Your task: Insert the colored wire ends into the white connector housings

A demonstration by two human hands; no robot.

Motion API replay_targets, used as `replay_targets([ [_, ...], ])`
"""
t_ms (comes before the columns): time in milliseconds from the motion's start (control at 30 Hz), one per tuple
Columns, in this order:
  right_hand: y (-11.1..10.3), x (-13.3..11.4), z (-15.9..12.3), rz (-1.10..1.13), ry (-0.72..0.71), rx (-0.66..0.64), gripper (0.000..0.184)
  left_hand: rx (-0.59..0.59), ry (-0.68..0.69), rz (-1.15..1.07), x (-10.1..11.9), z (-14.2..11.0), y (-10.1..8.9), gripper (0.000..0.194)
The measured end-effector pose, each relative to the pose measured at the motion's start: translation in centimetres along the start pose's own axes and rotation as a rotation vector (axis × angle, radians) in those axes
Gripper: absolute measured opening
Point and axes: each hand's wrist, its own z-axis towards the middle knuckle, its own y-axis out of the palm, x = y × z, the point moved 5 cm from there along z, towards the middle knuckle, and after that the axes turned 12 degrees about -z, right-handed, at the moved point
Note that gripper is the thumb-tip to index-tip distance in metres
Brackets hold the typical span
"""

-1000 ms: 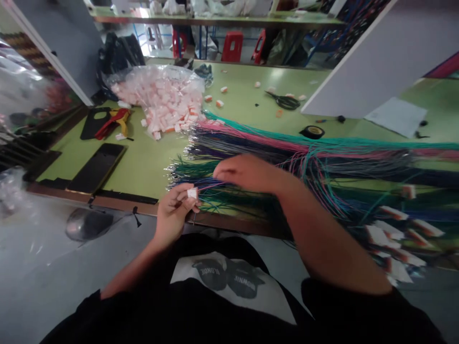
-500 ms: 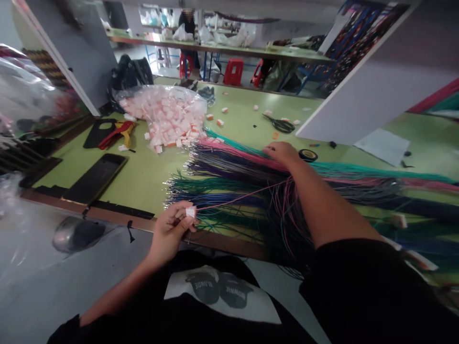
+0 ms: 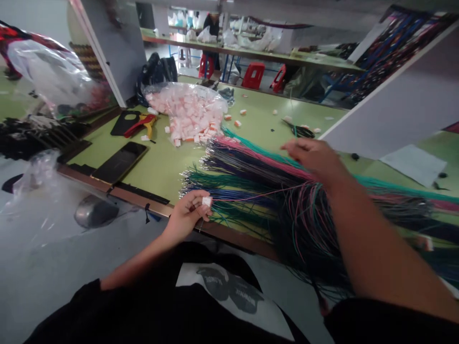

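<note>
Near the front edge of the table, my left hand [image 3: 190, 214] is closed on a small white plastic connector [image 3: 207, 201]. A pink wire [image 3: 247, 196] runs from the connector to the right. My right hand [image 3: 310, 155] is raised over the wire bundles, fingers pinched and slightly blurred. A thin green wire [image 3: 294, 130] sticks up from its fingertips. Below it lie sorted bundles of green, pink, grey, purple and blue wires [image 3: 244, 160], their metal-tipped ends pointing left. A loose tangle of dark, pink and green wires [image 3: 308, 229] hangs over the table's front edge.
A clear bag of white and orange connectors [image 3: 195, 112] lies behind the bundles, with loose connectors nearby. Scissors [image 3: 303, 130] lie beyond my right hand. A phone [image 3: 120, 162] and red-yellow pliers [image 3: 141, 125] are to the left. A grey panel [image 3: 401, 91] stands at right.
My right hand has lifted off the bundles and now pinches a green wire. My left hand still holds the connector with the pink wire. The whole view has shifted, so the table appears further right.
</note>
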Motion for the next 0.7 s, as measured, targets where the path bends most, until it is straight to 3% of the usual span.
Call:
replay_targets([
  [100, 3.2, -5.9, -2.9, 0.133, -0.238, -0.314, 0.026, -0.033, -0.001, -0.011, 0.1, 0.4, 0.0, 0.036],
  [167, 5.1, -8.4, -4.6, 0.179, -0.378, -0.439, 0.022, -0.048, 0.005, -0.025, 0.1, 0.6, -0.1, 0.037],
  [300, 8.3, -9.4, -6.7, 0.308, -0.439, -0.579, 0.041, -0.081, 0.018, -0.03, -0.1, 0.8, -0.3, 0.034],
  [400, 9.4, -8.9, -7.4, 0.543, -0.353, -0.574, 0.046, -0.116, 0.027, -0.005, -0.2, 0.8, -0.3, 0.031],
  [500, 9.6, -8.8, -7.9, 0.712, -0.264, -0.533, 0.037, -0.131, 0.032, 0.005, -0.2, 0.7, -0.3, 0.028],
  [567, 9.4, -9.3, -8.1, 0.714, -0.255, -0.506, 0.029, -0.129, 0.029, 0.007, -0.2, 0.7, -0.4, 0.028],
  [700, 8.4, -11.1, -8.5, 0.553, -0.381, -0.376, 0.019, -0.128, 0.012, 0.006, -0.1, 0.8, -0.4, 0.029],
])
